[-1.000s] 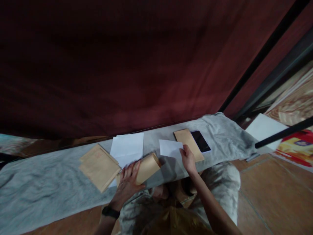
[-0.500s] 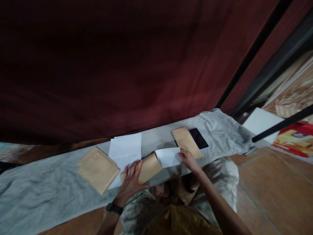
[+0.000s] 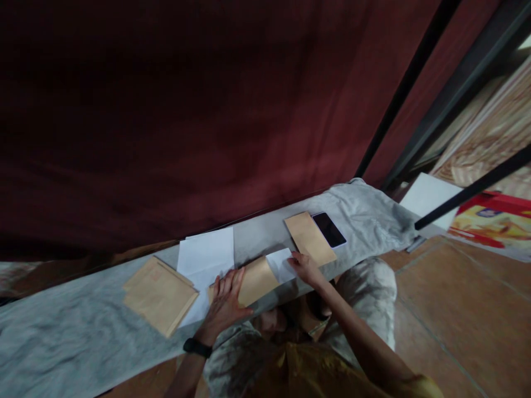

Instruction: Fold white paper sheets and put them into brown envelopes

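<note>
My left hand (image 3: 228, 298) lies flat with spread fingers on a brown envelope (image 3: 259, 281), pressing it against the cloth-covered surface. A folded sheet of white paper (image 3: 282, 265) sticks out of the envelope's right end, its other part hidden inside. At the paper's outer edge, my right hand (image 3: 306, 269) pinches it between thumb and fingers. White sheets (image 3: 207, 254) lie behind and partly under my left hand. To their left rests a small stack of brown envelopes (image 3: 161, 296). Another brown envelope (image 3: 311, 237) lies beyond my right hand.
A phone (image 3: 329, 229) with a dark screen lies beside the far right envelope. Grey cloth (image 3: 74, 326) covers the long narrow surface, with a dark red curtain (image 3: 249, 138) behind. Dark poles (image 3: 409, 88) and a red-yellow box (image 3: 493, 221) stand at the right.
My right hand has moved left with the paper, and more of the paper is now inside the envelope. My left hand stays on the envelope. The view has shifted slightly.
</note>
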Motion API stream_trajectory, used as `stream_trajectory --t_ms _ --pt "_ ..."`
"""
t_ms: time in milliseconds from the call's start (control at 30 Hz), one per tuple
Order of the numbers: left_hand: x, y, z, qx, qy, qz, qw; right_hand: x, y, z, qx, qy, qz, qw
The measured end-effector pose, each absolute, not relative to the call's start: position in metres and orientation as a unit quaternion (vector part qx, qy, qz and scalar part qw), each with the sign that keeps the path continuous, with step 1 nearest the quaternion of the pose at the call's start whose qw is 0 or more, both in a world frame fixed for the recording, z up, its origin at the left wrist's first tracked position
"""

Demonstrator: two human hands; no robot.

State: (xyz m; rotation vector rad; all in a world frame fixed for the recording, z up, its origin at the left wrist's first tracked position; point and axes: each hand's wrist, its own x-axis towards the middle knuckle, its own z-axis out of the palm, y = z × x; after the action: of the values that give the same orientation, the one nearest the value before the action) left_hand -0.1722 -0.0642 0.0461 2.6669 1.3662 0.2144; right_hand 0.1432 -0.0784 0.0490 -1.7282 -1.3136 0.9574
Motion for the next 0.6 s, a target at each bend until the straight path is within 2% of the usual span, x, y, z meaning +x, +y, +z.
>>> stream_trajectory --t_ms 233,600 --pt "-0.14 -0.056 0.059 0.905 0.412 0.083 0.064 0.109 -0.079 0.047 -0.643 -0.517 0.392 0.407" --pt "-0.133 -0.053 0.061 0.915 0.387 0.092 0.067 0.113 -0.088 0.043 -0.649 -0.444 0.406 0.466"
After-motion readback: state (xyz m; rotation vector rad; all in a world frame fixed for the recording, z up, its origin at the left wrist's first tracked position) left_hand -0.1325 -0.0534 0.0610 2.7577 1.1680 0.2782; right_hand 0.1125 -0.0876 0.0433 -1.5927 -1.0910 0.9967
